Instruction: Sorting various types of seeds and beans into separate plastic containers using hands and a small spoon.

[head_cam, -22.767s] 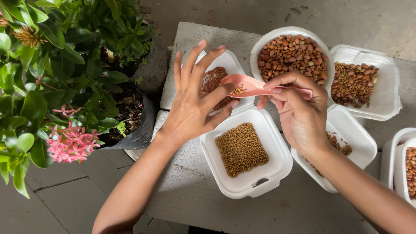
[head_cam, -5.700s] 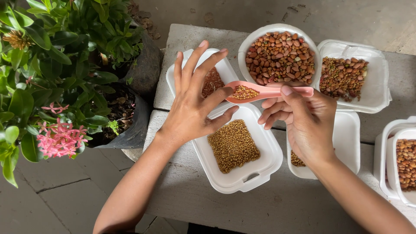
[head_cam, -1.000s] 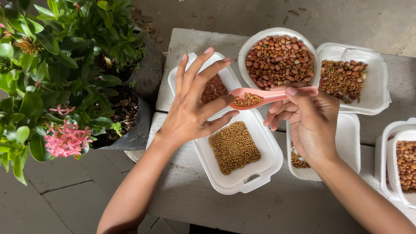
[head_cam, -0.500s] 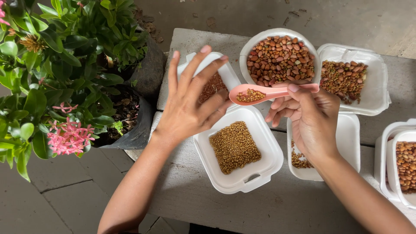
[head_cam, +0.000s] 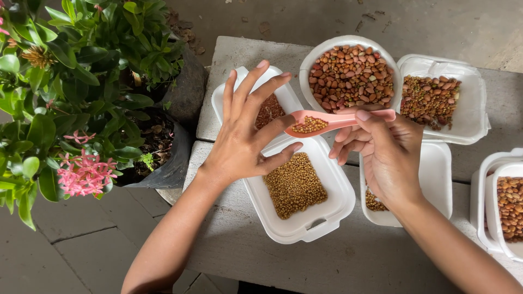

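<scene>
My right hand (head_cam: 381, 155) holds a pink plastic spoon (head_cam: 332, 121) by its handle, level, with small tan seeds in its bowl. The bowl hangs above the far edge of a white foam box (head_cam: 321, 215) filled with the same tan seeds. My left hand (head_cam: 248, 133) is spread open, fingers apart, and its index finger touches the spoon's tip. Under that hand lies another white foam box (head_cam: 226, 98) with reddish-brown seeds, partly hidden. A foam box (head_cam: 436, 179) under my right hand shows a few seeds at its near corner.
A round white bowl of large red-brown beans (head_cam: 348, 76) and a foam lid with mixed beans (head_cam: 441, 100) sit at the back of the grey concrete bench (head_cam: 327, 261). More bean boxes (head_cam: 504, 204) stand at the right edge. Potted plants with pink flowers (head_cam: 81, 171) crowd the left.
The loaded spoon has stayed over the boxes, shifting slightly. My left hand closed in, so its index finger now touches the spoon's tip.
</scene>
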